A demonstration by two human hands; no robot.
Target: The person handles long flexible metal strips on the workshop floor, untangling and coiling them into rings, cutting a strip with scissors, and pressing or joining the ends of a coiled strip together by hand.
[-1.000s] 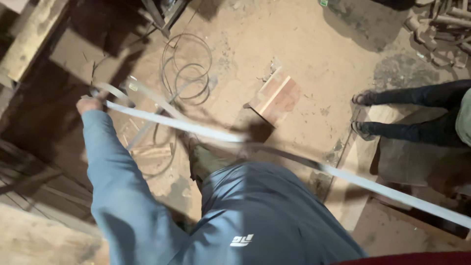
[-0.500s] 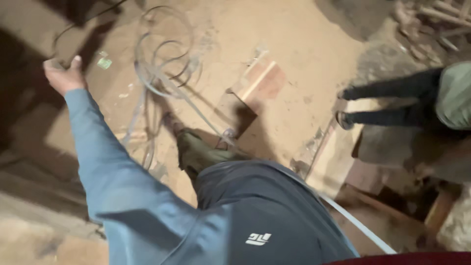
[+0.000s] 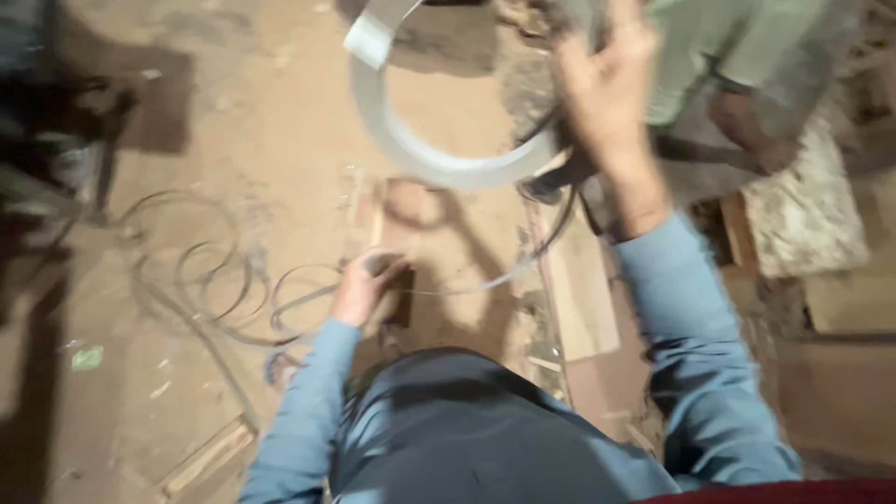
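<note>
the floor (image 3: 280, 112) is packed brown dirt, dusty and uneven, with dark shadows along the left edge and scraps of wood lying about. a pale flat wooden plank (image 3: 579, 289) lies on the ground just right of the middle, and a rougher, lighter slab (image 3: 807, 219) sits further right among dark boards. on the dirt to the left lie loose coils of thin metal band (image 3: 201, 271), grey and dull, looping over one another. a small green scrap (image 3: 86, 357) lies near the left edge.

the picture is blurred by motion. the right hand (image 3: 611, 89) is raised high near the top of the view, fingers closed around a long flat metal band (image 3: 420, 154), which curves in a wide pale loop from the top of the frame down and round to that hand. the band looks thin, smooth and springy, light grey where it catches the light. the left hand (image 3: 366, 287) is lower, near the middle, clenched on a darker stretch of the same band, which runs off to the right over the plank. both sleeves are blue.

another person's legs (image 3: 737, 65), in pale green trousers, stand at the upper right, just beyond the raised hand.
</note>
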